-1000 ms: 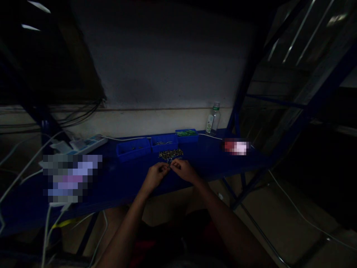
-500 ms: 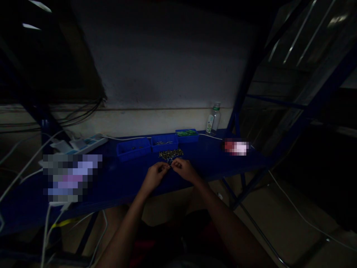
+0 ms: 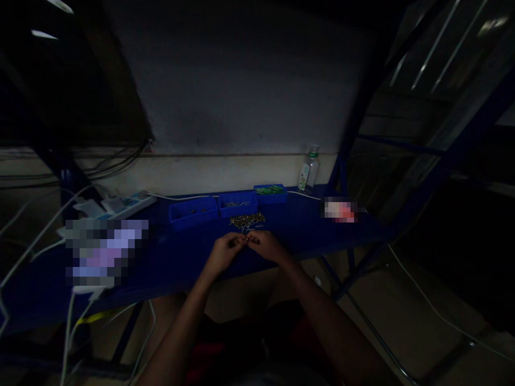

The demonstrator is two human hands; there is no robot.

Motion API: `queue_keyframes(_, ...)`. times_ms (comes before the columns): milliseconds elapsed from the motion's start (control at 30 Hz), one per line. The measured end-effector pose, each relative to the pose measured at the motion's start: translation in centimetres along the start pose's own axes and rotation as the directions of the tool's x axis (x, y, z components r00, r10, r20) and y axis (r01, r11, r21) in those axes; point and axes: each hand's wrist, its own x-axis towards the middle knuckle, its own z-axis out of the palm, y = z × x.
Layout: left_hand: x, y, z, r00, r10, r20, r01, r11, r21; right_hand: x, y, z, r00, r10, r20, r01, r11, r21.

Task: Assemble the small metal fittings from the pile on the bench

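Observation:
Near the front edge of the blue table (image 3: 173, 268), my left hand (image 3: 227, 250) and my right hand (image 3: 263, 244) meet at their fingertips. Both are closed in a pinch, and a tiny bright spot shows between them, too small to name. Just beyond the fingers lies a pile of small brass-coloured metal parts (image 3: 247, 220), with thin silvery pins (image 3: 250, 229) at its near side. Behind the pile stand a blue bin with thin metal pieces (image 3: 237, 203), a larger blue bin with a few small pieces (image 3: 193, 212) and a blue bin holding green items (image 3: 270, 193).
A clear bottle (image 3: 309, 170) stands by the wall at the back right. A white power strip (image 3: 132, 203) with plugs and cables is at the left, behind a blurred-out object (image 3: 108, 252). Another blurred-out object (image 3: 340, 209) lies at the right.
My hands have come closer together, and their fingertips now meet. The silvery pins by the pile show more plainly. The view has shifted slightly.

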Motion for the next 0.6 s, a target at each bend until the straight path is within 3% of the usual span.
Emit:
queue_keyframes(200, 0.2, 0.18, -0.07, 0.997, -0.064, -0.045, 0.063, 0.998, -0.03, -0.07, -0.36, -0.13, 0.999, 0.011, -0.038, -0.01, 0.999, 0.04)
queue_keyframes(600, 0.21, 0.71, -0.27, 0.997, -0.067, 0.032, 0.066, 0.997, 0.044, -0.01, -0.66, -0.47, 0.995, 0.041, -0.091, -0.035, 0.997, 0.068)
